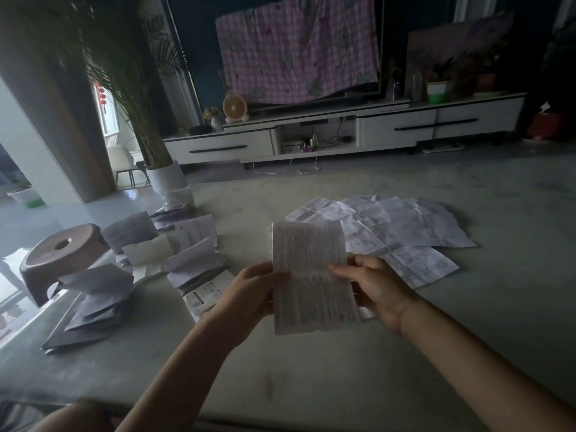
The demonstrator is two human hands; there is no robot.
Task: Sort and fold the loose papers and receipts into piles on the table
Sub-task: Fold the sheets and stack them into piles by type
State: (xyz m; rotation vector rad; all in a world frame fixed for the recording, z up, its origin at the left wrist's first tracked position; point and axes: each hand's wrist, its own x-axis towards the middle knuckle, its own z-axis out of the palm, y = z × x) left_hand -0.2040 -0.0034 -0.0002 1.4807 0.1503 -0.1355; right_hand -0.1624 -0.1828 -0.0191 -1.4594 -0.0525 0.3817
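Head view: you've got one printed sheet [311, 275] held up over the table [343, 385], mid-fold I'd say. Your left hand [252, 294] grips its left edge and your right hand [377, 291] pinches the right edge. Folded piles [190, 266] sit off to the left, and loose papers [414, 222] lie flat just behind. Next up is probably creasing it and picking a pile.

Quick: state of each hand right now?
Left hand: closed, grip on the left edge of the white printed paper sheet.
Right hand: closed, pinching the same sheet's right edge.
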